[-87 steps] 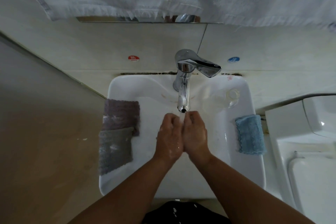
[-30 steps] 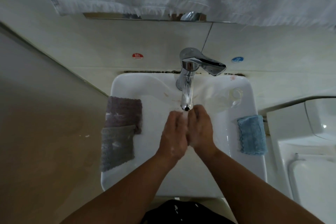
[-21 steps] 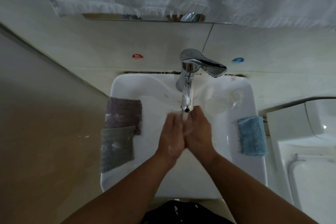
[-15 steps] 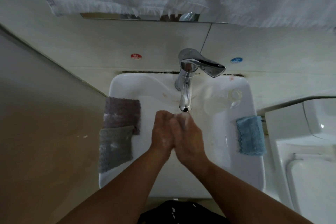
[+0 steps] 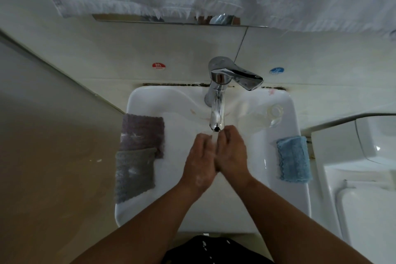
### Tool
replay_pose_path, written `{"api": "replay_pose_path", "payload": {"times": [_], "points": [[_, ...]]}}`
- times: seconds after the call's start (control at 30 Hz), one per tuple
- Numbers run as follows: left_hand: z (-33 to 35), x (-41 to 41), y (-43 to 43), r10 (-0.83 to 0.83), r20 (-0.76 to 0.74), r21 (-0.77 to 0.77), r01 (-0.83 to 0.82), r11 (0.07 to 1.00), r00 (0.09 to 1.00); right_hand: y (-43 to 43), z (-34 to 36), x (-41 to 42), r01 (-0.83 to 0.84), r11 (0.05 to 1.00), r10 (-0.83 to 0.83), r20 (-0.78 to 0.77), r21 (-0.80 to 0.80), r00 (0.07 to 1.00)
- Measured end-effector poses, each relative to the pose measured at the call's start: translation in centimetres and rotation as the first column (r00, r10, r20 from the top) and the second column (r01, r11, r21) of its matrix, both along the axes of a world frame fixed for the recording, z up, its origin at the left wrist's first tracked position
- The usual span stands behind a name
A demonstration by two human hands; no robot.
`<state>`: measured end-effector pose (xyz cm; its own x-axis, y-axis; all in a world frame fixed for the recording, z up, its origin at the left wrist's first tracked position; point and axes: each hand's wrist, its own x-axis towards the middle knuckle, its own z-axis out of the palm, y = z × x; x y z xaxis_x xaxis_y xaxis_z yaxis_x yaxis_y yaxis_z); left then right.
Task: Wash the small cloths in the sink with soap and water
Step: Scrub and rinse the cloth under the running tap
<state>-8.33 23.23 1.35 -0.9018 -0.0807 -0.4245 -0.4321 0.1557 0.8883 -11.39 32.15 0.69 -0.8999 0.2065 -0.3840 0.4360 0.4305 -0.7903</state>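
Cloths lie on the white sink's (image 5: pixel 300 206) rim: purple cloth (image 5: pixel 142 134) and grey cloth (image 5: pixel 135 173) at nine o'clock, blue cloth (image 5: pixel 294 159) at three. Under the chrome tap (image 5: pixel 217 113), our left hand (image 5: pixel 200 165) and right hand (image 5: pixel 232 154) press together, fingers loosely extended, holding nothing.

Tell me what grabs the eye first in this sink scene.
The left hand and right hand are pressed together under the chrome faucet, mid-basin, with water running between them. Two grey cloths drape over the sink's left rim, and a blue cloth lies on the right rim.
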Motion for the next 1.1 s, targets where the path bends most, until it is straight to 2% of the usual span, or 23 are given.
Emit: {"api": "replay_pose_path", "payload": {"times": [0.07,0.13,0.2,0.3,0.37,0.47,0.5,0.57,0.63,0.7,0.77,0.87,0.97,1.03,1.1], "points": [[-0.3,0.0,-0.7,-0.092,-0.009,-0.046,0.092,0.995,0.996,0.7,-0.5,-0.6,0.022,0.999,-0.019,0.107,-0.028,0.994],[-1.7,-0.6,-2.1,-0.032,0.027,-0.14,0.035,0.99,0.999,1.1,-0.9,-0.7,0.03,0.999,-0.029,0.114,-0.011,0.993],[-2.5,-0.7,-3.4,0.068,0.063,-0.206,-0.054,0.977,0.996,1.4,-0.5,-0.9,0.124,0.992,-0.121,0.086,-0.024,0.989],[-2.6,-0.7,-4.1,0.109,0.073,-0.252,-0.087,0.964,0.991,1.6,-0.5,-0.5,0.211,0.97,-0.196,0.123,-0.124,0.973],[-2.6,-0.7,-3.8,0.147,0.079,-0.224,-0.126,0.966,0.986,1.5,-0.7,-0.3,0.335,0.909,-0.281,0.227,-0.249,0.932],[-2.2,-0.5,-2.5,0.168,0.142,-0.075,-0.158,0.985,0.976,0.9,0.0,0.0,0.536,0.73,-0.366,0.42,-0.424,0.83],[-2.1,-0.4,-1.9,0.171,0.17,-0.029,-0.168,0.985,0.971,0.5,0.2,0.3,0.534,0.718,-0.346,0.438,-0.446,0.83],[-1.7,-0.4,-1.2,0.194,0.22,0.02,-0.204,0.979,0.956,-0.5,0.9,1.5,0.397,0.816,-0.248,0.366,-0.421,0.897],[-1.2,-0.5,-0.7,0.256,0.247,0.098,-0.287,0.953,0.935,-1.1,1.1,2.7,0.166,0.936,-0.114,0.18,-0.311,0.977],[-0.4,-0.4,0.1,0.267,0.283,0.214,-0.333,0.918,0.921,-0.7,0.7,2.8,-0.004,0.991,0.005,0.01,-0.135,1.0],[0.3,0.1,1.0,0.242,0.297,0.246,-0.319,0.915,0.924,0.0,0.2,1.8,0.032,0.999,-0.033,-0.036,-0.04,0.999],[1.0,-0.2,1.4,0.209,0.234,0.144,-0.246,0.958,0.95,0.2,-0.5,1.1,0.207,0.973,-0.203,0.05,-0.102,0.978],[0.7,-1.7,0.8,0.292,0.276,0.017,-0.308,0.951,0.916,-1.0,-0.1,2.4,0.081,0.991,-0.077,0.036,-0.109,0.996],[0.8,-1.6,0.8,0.292,0.237,0.074,-0.317,0.945,0.926,-0.9,0.1,2.5,-0.009,0.997,0.008,-0.016,-0.074,1.0],[0.4,-1.1,1.3,0.255,0.219,0.062,-0.274,0.96,0.942,-0.1,-0.1,1.1,0.03,1.0,-0.029,-0.045,0.009,0.999]]}}
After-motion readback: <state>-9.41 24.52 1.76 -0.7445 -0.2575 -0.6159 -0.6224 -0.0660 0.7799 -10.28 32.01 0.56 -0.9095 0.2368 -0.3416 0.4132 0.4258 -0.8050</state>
